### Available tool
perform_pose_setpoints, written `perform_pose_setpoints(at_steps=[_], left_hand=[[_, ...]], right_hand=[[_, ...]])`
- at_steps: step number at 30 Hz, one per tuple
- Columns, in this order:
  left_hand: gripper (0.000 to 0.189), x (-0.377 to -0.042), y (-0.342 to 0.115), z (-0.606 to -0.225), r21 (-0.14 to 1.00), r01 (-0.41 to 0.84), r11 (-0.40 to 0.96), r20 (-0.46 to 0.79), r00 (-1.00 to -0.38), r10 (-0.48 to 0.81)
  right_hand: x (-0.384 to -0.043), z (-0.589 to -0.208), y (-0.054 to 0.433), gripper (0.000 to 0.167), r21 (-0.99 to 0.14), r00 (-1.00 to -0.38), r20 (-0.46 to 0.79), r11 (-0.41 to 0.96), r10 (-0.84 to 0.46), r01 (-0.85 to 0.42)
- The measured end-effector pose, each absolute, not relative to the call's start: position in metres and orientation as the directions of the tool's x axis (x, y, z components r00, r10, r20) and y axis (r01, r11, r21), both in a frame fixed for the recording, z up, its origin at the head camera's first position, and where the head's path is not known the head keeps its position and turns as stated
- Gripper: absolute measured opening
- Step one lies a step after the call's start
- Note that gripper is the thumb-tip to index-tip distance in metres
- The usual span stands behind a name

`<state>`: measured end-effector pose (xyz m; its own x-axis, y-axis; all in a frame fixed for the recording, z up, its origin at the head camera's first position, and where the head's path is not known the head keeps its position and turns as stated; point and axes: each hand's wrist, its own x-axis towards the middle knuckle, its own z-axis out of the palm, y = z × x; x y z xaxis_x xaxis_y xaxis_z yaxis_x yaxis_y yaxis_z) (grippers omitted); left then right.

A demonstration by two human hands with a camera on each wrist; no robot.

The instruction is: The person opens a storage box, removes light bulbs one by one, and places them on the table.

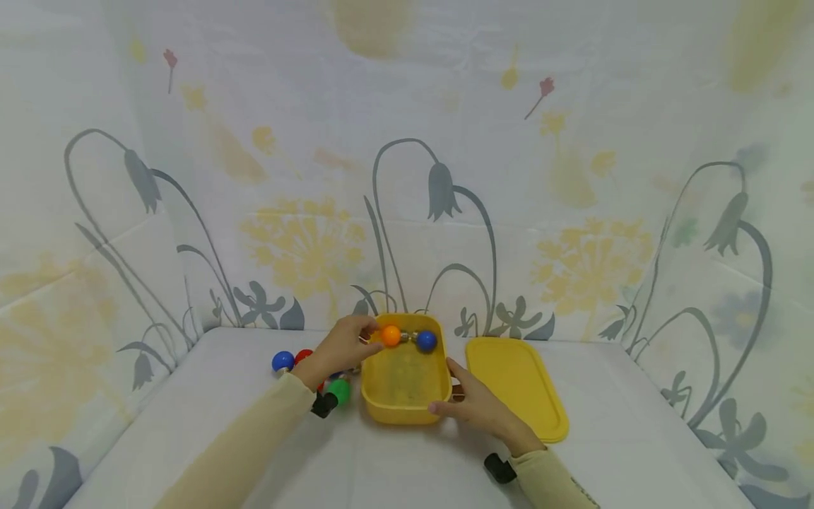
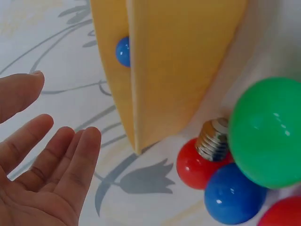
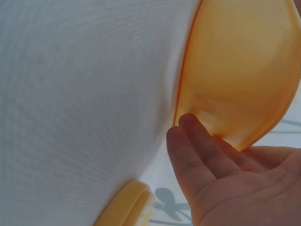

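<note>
A yellow plastic box (image 1: 407, 416) stands open in the middle of the table. Inside, at its far end, lie an orange light bulb (image 1: 391, 336) and a blue light bulb (image 1: 427, 341), their metal bases towards each other. My left hand (image 1: 346, 346) hovers at the box's left rim beside the orange bulb; in the left wrist view its fingers are spread and hold nothing. Fingers of my right hand (image 3: 235, 179) rest almost straight against the box's outer wall, while in the head view the thumb touches its near right corner.
Left of the box several bulbs lie together, among them a green bulb (image 2: 270, 132), a red bulb (image 2: 197, 167) and a blue bulb (image 2: 234, 194), partly behind my left wrist. A flat yellow lid (image 1: 518, 389) lies to the right. A patterned cloth (image 1: 407, 233) hangs behind the table.
</note>
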<state>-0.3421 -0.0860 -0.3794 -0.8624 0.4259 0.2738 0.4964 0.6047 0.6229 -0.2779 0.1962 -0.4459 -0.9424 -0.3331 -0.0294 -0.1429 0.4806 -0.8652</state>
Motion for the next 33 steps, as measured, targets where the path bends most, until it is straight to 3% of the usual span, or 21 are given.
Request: perform_pose_setpoints(at_steps=[24,33], left_hand=[[0.039,-0.38,-0.025,-0.376,0.635,0.546,0.546,0.215,-0.805,0.553],[0.036,-0.386,-0.008,-0.388,0.641,0.506,0.578,0.179,-0.83,0.528]], right_hand=[[-0.278,-0.447,0.198,0.098,-0.861,-0.933,-0.024,0.483,-0.358,-0.163],[-0.276,-0.442,0.197,0.098,-0.848,-0.936,-0.017,0.501,-0.353,-0.174]])
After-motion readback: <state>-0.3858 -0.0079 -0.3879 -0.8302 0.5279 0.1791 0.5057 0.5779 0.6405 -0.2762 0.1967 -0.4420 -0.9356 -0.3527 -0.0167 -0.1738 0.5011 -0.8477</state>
